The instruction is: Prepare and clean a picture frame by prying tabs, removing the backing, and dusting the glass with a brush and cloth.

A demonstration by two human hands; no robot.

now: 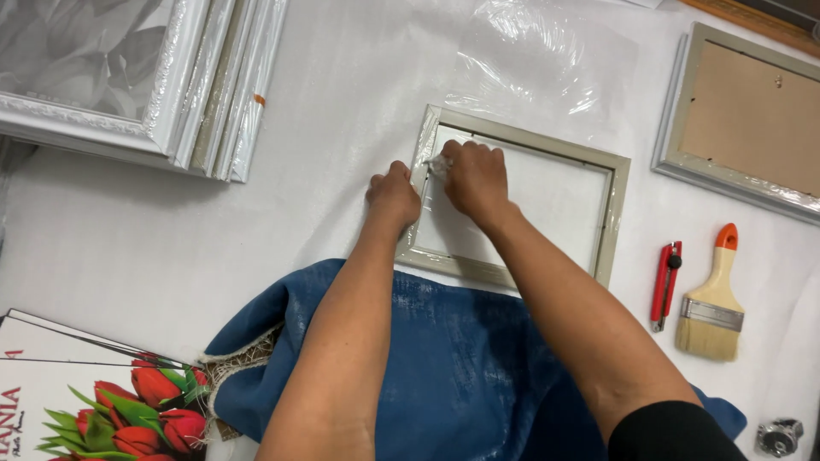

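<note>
Picture frame, grey, lies face down mid-counter, partly on blue cloth. Left hand grips its left rail, fingers closed. Right hand pinches a small white piece inside the corner. Red utility knife and paintbrush lie right; stacked frames upper left.

Hands: 2, left hand, right hand. Grey frame under hands: 1. Frame lying face down at right: 1. Leaning white frames top left: several, exact count unclear. Paintbrush: 1. Red utility knife: 1. Blue cloth: 1. Tulip prints: stack, at least 2. Small metal object: 1.
</note>
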